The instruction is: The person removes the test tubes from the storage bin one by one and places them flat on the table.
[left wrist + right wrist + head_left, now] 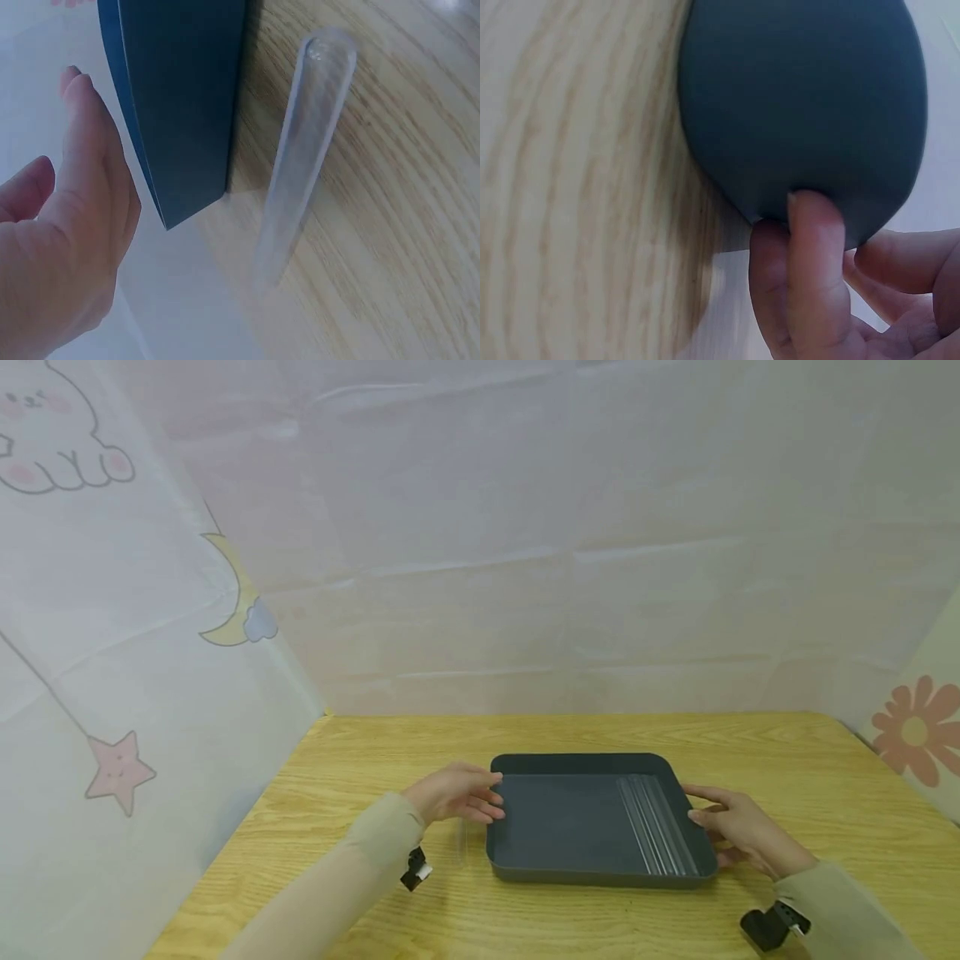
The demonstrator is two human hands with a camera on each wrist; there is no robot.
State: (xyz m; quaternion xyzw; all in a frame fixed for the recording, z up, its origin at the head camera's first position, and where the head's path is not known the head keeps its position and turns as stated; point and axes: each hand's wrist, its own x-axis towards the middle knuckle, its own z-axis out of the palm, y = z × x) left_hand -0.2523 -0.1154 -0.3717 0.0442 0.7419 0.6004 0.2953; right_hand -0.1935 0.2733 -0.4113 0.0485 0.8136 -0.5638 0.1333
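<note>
Dark grey tray [558, 827] between the two grips, at the middle of the wood-grain counter [375, 910]; clear rods [658, 827] lie along its right side. Right grip [750, 831]: narrow, fingers and thumb holding the right end. Left grip [453, 793]: loose, fingers extended beside the left rim, contact unclear. A clear tube [307, 150] lies nearby.

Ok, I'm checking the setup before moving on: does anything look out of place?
One clear tube lies on the table, left of the dark tray, while similar clear tubes lie together inside it. I see no spill or damage.
</note>
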